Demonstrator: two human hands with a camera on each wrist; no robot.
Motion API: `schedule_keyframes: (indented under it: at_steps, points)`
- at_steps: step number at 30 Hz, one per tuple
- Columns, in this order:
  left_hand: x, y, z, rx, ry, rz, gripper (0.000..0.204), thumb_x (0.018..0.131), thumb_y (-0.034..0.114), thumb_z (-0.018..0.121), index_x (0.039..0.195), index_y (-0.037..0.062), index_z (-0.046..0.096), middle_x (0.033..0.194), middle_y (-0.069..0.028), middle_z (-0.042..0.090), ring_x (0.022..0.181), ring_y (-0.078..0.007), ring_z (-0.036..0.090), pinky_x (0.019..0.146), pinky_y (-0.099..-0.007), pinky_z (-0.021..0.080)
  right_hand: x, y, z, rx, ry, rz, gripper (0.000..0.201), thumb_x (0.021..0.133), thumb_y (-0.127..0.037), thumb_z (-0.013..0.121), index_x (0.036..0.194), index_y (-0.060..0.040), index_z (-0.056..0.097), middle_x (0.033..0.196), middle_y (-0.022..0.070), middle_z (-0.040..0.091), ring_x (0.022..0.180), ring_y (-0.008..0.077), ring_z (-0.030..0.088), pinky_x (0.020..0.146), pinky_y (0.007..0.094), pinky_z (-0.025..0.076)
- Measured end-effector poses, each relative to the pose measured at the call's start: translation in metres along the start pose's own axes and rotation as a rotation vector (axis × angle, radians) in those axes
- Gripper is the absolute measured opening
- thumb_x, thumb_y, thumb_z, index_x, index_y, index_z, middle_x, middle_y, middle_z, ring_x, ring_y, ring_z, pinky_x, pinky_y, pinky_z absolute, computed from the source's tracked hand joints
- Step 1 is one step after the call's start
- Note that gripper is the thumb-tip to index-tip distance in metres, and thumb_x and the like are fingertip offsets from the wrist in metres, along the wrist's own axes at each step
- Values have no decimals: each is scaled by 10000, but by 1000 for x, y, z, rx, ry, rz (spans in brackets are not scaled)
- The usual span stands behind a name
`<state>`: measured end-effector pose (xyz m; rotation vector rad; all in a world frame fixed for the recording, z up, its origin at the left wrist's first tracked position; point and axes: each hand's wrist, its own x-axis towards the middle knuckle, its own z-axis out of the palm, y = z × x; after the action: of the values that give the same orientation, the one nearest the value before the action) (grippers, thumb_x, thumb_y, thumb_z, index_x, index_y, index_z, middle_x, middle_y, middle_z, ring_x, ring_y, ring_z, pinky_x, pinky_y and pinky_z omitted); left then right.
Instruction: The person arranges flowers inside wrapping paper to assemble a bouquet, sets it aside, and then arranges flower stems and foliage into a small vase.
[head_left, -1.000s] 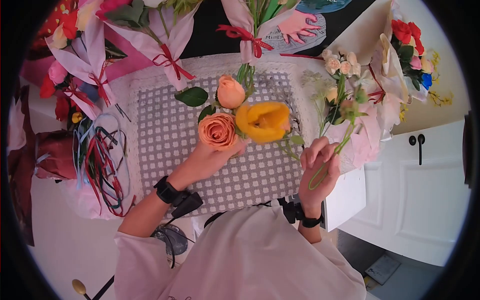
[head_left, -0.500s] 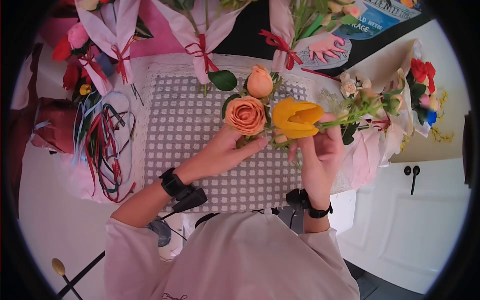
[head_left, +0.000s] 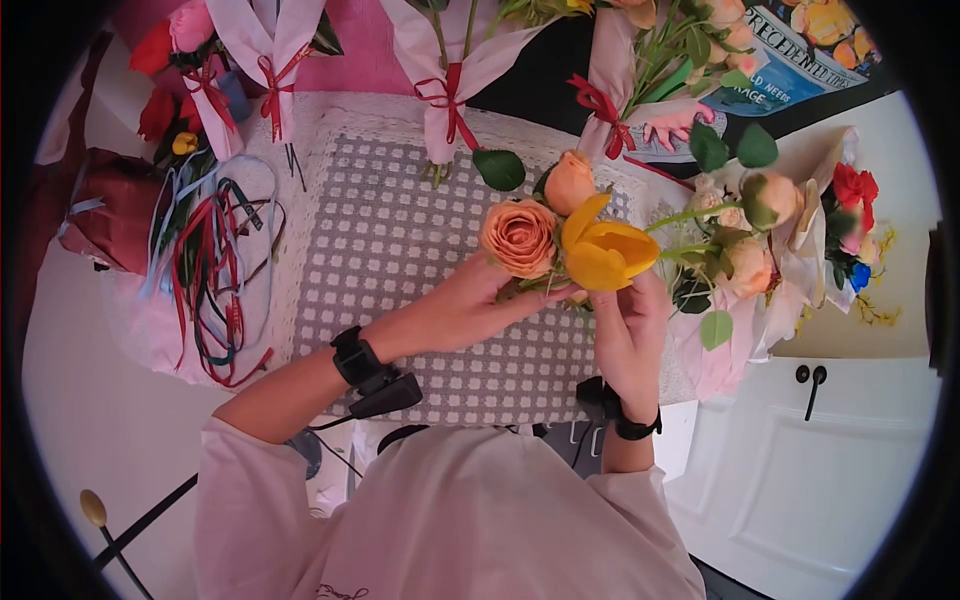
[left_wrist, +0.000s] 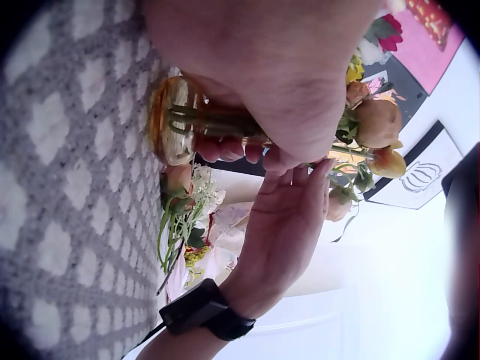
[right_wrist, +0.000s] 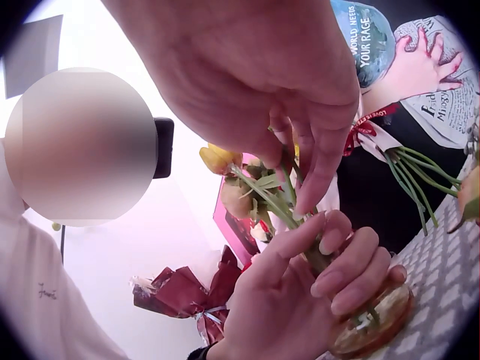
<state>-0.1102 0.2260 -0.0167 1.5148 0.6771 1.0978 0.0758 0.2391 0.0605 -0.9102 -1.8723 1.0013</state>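
Note:
My left hand [head_left: 460,310] grips an amber glass vase [left_wrist: 174,124], curled round it on the checked cloth [head_left: 380,290]. Stems stand inside the glass; a peach rose [head_left: 520,238], a peach rosebud [head_left: 570,182] and a yellow tulip [head_left: 608,255] show above that hand. At the vase's mouth, my right hand [head_left: 632,335] pinches green stems [right_wrist: 289,187] between thumb and fingers. A spray with pale peach blooms [head_left: 750,268] leans out to the right over it. Most of the vase is hidden behind the left fingers.
Wrapped bouquets with red ribbons [head_left: 447,100] stand along the back. Loose ribbons [head_left: 215,270] hang at the left, beside a dark red wrapped bundle [head_left: 115,215]. At the right are more flowers and pink paper [head_left: 720,345], with a white door [head_left: 800,450] beyond.
My right hand has brought the peach spray from the right to the vase, and its blooms now spread beside the tulip. The left hand keeps its grip; the head view has shifted.

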Motion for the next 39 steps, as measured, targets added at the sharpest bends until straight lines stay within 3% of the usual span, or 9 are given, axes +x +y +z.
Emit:
schedule_keyframes:
  at_steps: [4, 7, 13, 17, 21, 29, 32, 34, 39]
  points:
    - [1, -8, 5, 75, 94, 75, 290, 986, 137, 603, 1242, 3, 577, 1122, -114, 647, 1017, -216, 618, 913, -364, 485, 0, 8, -14, -133, -57, 72, 111, 961, 6, 625, 1032, 88, 646, 1036, 119, 655, 870, 184, 708, 738, 273, 555]
    - [0, -8, 4, 65, 82, 27, 272, 987, 154, 613, 1211, 3, 578, 1057, -112, 650, 948, -218, 612, 870, -372, 488, 2, 6, -13, -115, -78, 29, 157, 910, 26, 682, 1062, 66, 680, 1042, 95, 655, 889, 171, 701, 748, 256, 552]
    - [1, 0, 5, 32, 77, 42, 273, 986, 161, 614, 1204, 2, 569, 1072, -106, 643, 967, -235, 615, 886, -371, 486, 7, 2, -10, 144, -32, 211, 187, 881, 65, 721, 1064, 86, 686, 949, 124, 736, 828, 180, 726, 758, 320, 614]
    - [0, -5, 4, 151, 82, 148, 274, 983, 152, 619, 1209, 1, 582, 1108, -119, 645, 1030, -242, 618, 927, -371, 482, 4, 11, -16, 97, -68, 176, 187, 859, 20, 753, 1041, 48, 722, 1050, 62, 639, 890, 108, 663, 778, 236, 564]
    - [-1, 1, 3, 140, 38, 95, 281, 980, 144, 621, 1225, 8, 606, 1147, -126, 647, 1075, -241, 616, 950, -371, 479, -1, 24, -17, 9, -51, 122, 209, 859, 95, 728, 1060, 74, 677, 961, 111, 734, 846, 188, 731, 761, 326, 617]
    - [-3, 2, 0, 19, -65, -127, 345, 1019, 155, 617, 1329, 22, 548, 1251, -48, 594, 1146, -136, 559, 986, -310, 464, -5, 26, -11, -36, -36, 191, 241, 833, 84, 769, 1052, 53, 675, 950, 75, 731, 822, 130, 705, 762, 282, 590]
    - [-1, -5, 1, 85, -59, -21, 341, 1024, 163, 612, 1330, 27, 547, 1256, -49, 592, 1149, -143, 559, 990, -312, 461, -5, 23, -12, -43, -30, 186, 223, 827, 63, 787, 1025, 49, 685, 947, 57, 732, 818, 105, 694, 758, 258, 570]
    - [0, -4, 3, 90, -9, 43, 323, 998, 212, 627, 1247, 8, 592, 1115, -125, 646, 1002, -247, 624, 915, -369, 491, -5, 22, -14, -90, -16, 147, 214, 821, 52, 799, 1006, 49, 692, 946, 48, 732, 821, 94, 688, 760, 247, 560]
    - [-1, -3, 5, 57, -6, 77, 366, 1014, 257, 617, 1286, 16, 578, 1202, -139, 619, 1103, -267, 592, 988, -373, 462, -3, 18, -22, -125, -98, 144, 247, 814, -19, 828, 1018, 4, 690, 990, 16, 723, 870, 85, 673, 773, 242, 546]
